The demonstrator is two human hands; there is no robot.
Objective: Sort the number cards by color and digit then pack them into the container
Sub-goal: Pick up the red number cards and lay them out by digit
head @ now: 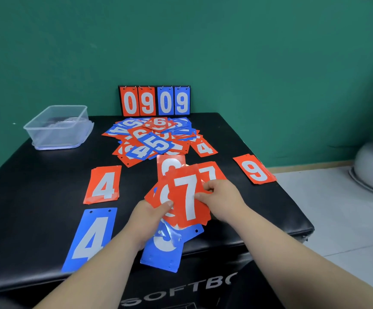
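1. Nearest, a blue 4 card (89, 239) lies flat at the front left of the black padded table (270, 210). Just right of it lies a second blue card (163, 248), its digit mostly hidden under the left wrist.
2. The left hand (150, 215) grips a fan of red cards (158, 197) above the table, with the thumb pressed on the front one.
3. The right hand (221, 197) pinches the right edge of a red 7 card (187, 197), which sits on top of that fan. The two hands are close together.
4. Behind the hands, another red 7 (211, 171) and a red card with a rounded digit (171, 163) lie on the table, both partly covered.
5. A red 4 pile (104, 185) lies to the left and a red 9 pile (256, 169) near the right edge.
6. Farther back is an unsorted heap of red and blue cards (156, 137).
7. The clear plastic container (58, 128) stands at the far left corner, well apart from the hands.
8. A flip scoreboard (155, 100) reading 0909 stands against the green wall (248, 52).
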